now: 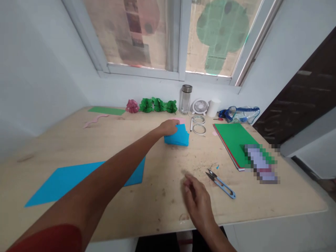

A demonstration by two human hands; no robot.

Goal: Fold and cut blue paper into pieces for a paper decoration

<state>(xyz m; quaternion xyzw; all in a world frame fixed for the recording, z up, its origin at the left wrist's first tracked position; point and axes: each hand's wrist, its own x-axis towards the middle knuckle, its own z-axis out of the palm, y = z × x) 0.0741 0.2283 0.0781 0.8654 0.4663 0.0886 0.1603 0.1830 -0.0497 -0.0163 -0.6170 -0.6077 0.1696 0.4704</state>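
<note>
My left hand (170,127) reaches far forward across the table. Its fingers are closed at the upper left corner of a small stack of blue paper pieces (177,137), and the fingertips are partly hidden. A bit of pink paper (180,120) shows just behind them. Near the front edge, my right hand (198,197) rests with fingers loosely bent and apart, holding nothing. To its right lie blue-handled thread snips (222,184), blades toward the upper left. A large blue paper sheet (70,180) lies at left, partly covered by my left forearm.
Along the wall stand green paper flowers (158,105), a pink one (132,106), a glass bottle (186,100), a small white fan (200,106) and a clear pouch (243,114). Tape rolls (198,130) lie nearer. Green sheets (236,141) sit at right beneath a blurred object (261,162).
</note>
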